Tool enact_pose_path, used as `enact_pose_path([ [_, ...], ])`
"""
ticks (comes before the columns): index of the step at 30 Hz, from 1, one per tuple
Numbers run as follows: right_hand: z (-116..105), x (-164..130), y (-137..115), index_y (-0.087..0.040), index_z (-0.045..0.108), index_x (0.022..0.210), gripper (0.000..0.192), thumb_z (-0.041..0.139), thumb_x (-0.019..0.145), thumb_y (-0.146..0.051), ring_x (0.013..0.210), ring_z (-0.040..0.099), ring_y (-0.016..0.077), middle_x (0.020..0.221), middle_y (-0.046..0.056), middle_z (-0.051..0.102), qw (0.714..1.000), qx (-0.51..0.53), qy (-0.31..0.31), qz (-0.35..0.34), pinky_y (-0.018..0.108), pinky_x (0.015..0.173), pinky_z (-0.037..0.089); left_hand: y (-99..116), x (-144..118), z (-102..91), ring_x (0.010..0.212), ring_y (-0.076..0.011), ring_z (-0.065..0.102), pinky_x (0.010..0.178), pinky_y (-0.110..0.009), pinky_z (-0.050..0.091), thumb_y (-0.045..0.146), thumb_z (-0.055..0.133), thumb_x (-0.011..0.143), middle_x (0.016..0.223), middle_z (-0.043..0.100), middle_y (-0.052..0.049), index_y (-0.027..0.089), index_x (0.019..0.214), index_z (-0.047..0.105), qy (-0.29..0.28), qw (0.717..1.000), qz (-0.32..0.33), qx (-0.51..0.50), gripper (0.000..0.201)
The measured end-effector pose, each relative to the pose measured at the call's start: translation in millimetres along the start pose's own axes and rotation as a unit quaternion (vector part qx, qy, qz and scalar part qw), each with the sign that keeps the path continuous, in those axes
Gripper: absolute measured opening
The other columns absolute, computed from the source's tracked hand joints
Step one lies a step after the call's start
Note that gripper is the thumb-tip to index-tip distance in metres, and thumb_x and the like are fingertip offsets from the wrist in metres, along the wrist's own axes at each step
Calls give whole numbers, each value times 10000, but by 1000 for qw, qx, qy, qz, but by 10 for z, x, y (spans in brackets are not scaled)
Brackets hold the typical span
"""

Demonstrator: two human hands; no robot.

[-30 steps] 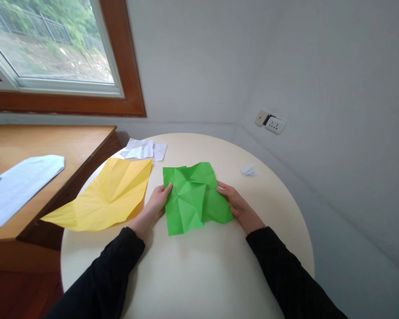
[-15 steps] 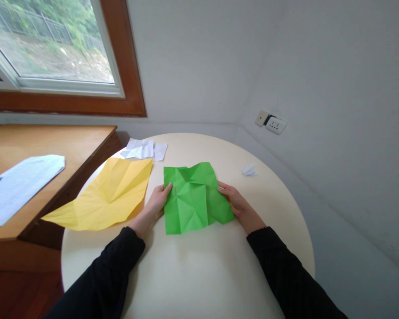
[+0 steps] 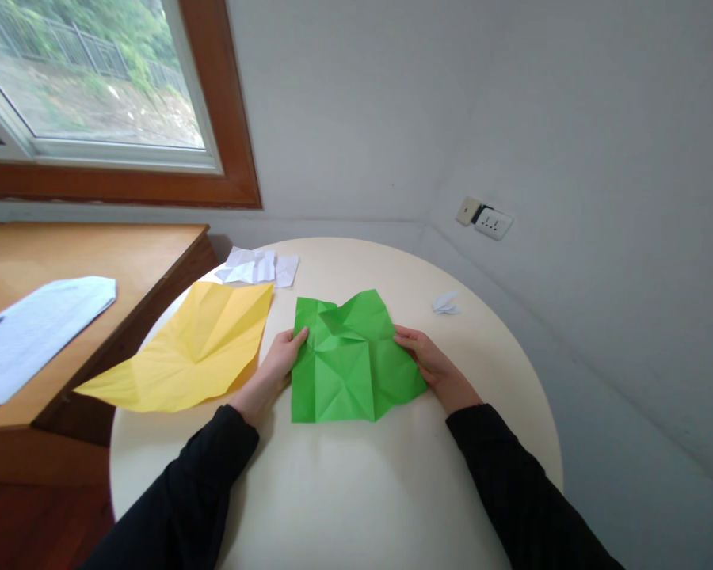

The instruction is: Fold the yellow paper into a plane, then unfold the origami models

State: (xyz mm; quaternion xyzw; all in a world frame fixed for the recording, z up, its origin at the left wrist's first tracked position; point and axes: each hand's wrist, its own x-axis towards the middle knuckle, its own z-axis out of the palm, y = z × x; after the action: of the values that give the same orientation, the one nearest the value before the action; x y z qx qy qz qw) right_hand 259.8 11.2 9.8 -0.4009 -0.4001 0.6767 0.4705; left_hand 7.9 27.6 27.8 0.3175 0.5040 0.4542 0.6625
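Because the creased, squarish green paper sheet (image 3: pixel 343 360) seems light, limp and easily torn, its edges suit gentle grips: mid-way across the round cream-coloured table (image 3: pixel 356 499), the left hand (image 3: pixel 280 356) pinches it at nine o'clock, the right hand (image 3: pixel 428 358) at three.

A green paper sheet (image 3: pixel 348 372), creased and partly buckled, was held by opposite edges over the round worktop (image 3: pixel 362 499).
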Motion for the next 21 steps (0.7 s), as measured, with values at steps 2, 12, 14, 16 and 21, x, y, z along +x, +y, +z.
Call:
enact_pose_path([
  [2,-7,1,-1,-183,679,981,315,670,668,-226,762,674,180,925,57,731,1000,-4,2,-3,317,748,514,9,-13,11,524,-169,651,556,-274,542,179,553,834,591,678,-54,117,738,623,4,1000,1,-1,135],
  [12,-47,9,25,-194,673,1002,311,674,694,-240,805,674,186,959,56,725,1000,-10,3,-13,340,784,510,1,-1,3,514,-171,648,552,-279,546,179,559,829,590,678,-57,119,736,624,4,1000,2,-5,128],
  [14,-48,8,30,-194,672,1004,305,673,702,-242,810,674,188,957,59,725,1000,-10,0,-15,343,786,509,-2,2,0,519,-174,650,564,-284,548,185,582,816,588,677,-55,120,731,623,0,1000,2,-11,115],
  [16,-45,8,35,-194,670,1004,302,673,706,-242,810,674,189,955,61,725,1000,-11,-2,-16,345,784,510,-3,0,0,517,-173,649,561,-279,545,194,609,801,584,676,-52,122,726,621,-3,1000,2,-15,105],
  [21,-45,7,37,-193,668,1010,315,675,698,-235,814,675,186,960,59,724,1000,-1,-1,-15,339,786,510,0,-11,3,525,-171,652,563,-278,546,184,576,822,606,685,-58,118,738,625,-2,1000,5,-9,118],
])
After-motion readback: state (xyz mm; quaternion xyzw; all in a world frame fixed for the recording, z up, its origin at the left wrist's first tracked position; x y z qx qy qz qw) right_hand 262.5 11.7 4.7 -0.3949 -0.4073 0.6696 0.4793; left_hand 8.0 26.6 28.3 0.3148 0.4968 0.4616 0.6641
